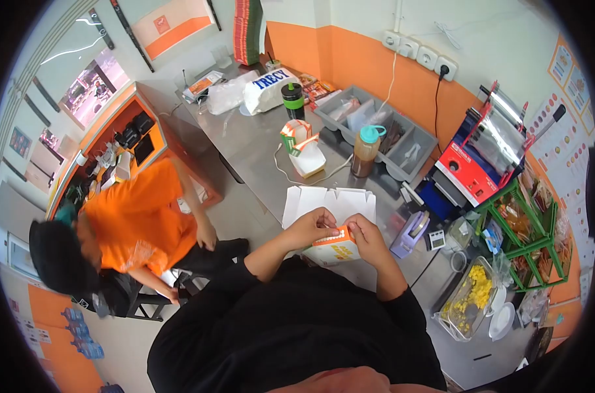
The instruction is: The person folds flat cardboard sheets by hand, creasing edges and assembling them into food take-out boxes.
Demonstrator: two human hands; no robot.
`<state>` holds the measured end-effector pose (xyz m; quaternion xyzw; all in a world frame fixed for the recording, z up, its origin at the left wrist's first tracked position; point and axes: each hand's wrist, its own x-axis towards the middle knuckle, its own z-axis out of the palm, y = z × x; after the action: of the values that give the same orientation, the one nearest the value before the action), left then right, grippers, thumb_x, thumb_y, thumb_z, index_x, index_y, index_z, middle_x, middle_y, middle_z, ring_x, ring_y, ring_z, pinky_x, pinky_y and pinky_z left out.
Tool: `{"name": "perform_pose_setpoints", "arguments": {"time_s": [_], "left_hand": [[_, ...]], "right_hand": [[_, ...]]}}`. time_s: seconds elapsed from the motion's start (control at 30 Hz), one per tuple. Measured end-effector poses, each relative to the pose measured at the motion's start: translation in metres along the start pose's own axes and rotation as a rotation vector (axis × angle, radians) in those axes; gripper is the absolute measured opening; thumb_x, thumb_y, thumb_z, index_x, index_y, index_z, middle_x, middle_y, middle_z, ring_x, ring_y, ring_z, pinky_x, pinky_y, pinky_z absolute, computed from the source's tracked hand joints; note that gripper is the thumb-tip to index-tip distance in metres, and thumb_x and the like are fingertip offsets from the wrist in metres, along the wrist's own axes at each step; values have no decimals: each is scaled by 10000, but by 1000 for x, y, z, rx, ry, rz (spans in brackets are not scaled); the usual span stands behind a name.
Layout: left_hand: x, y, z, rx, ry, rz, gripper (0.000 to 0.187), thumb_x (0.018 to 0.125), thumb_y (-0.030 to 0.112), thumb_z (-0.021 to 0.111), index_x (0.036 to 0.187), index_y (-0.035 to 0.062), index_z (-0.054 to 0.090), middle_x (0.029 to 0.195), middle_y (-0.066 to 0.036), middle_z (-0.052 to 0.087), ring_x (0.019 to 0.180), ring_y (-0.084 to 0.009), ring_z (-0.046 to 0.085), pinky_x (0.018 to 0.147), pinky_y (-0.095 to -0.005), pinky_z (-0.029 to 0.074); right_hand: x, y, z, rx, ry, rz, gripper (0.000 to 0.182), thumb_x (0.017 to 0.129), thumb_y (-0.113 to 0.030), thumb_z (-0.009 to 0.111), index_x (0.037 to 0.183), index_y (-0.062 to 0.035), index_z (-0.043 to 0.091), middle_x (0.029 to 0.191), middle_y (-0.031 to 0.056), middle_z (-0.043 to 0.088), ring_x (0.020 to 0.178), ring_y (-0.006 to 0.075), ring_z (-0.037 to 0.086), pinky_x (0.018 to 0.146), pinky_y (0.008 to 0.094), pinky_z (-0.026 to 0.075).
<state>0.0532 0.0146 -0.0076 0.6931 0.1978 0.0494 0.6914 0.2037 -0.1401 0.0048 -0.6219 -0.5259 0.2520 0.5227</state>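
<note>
A small orange-and-white paper food box (333,251) with yellow print is held just in front of my body, above the steel table. My left hand (312,229) pinches the box's upper edge, its fingers closed at the orange rim. Wrapped round the opposite side is my right hand (369,241), thumb at the top edge. Right behind both hands lies an opened-out white carton (330,200), partly hidden by them. Farther back, a folded orange, green and white food box (304,154) stands on the table.
Right of my hands are a purple tape dispenser (409,234), a red sealing machine (471,170) and a glass tray of yellow food (466,301). Behind stand a bottle (365,152), a grey divided bin (392,134) and a tumbler (293,101). A person in orange (140,213) is at left.
</note>
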Motion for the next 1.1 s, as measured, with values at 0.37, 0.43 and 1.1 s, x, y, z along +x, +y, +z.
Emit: {"name": "perform_pose_setpoints", "arguments": {"time_s": [0.37,0.43,1.1], "left_hand": [[19,-17,16,-297,35,-147,181,956,208,634,1071,74,593,978,-6,635,886,-69,592,821,-247,492],[19,-14,22,-620,131,-76,206,984,271,585,1095,97,586,959,-9,633,840,-79,595,780,-251,501],[10,-2,30,-448,335,439,50,867,13,696,915,14,679,903,-74,713,833,-121,665,795,-268,523]], "right_hand": [[0,14,9,-460,377,-162,258,866,-77,624,1094,-18,519,997,179,606,967,361,588,844,412,483],[1,-3,20,-359,327,-183,378,776,-118,720,1088,-13,533,1042,173,590,1025,378,561,863,432,477],[6,-14,30,78,434,-266,231,860,6,621,1089,25,592,1067,141,639,978,224,625,881,303,479]]}}
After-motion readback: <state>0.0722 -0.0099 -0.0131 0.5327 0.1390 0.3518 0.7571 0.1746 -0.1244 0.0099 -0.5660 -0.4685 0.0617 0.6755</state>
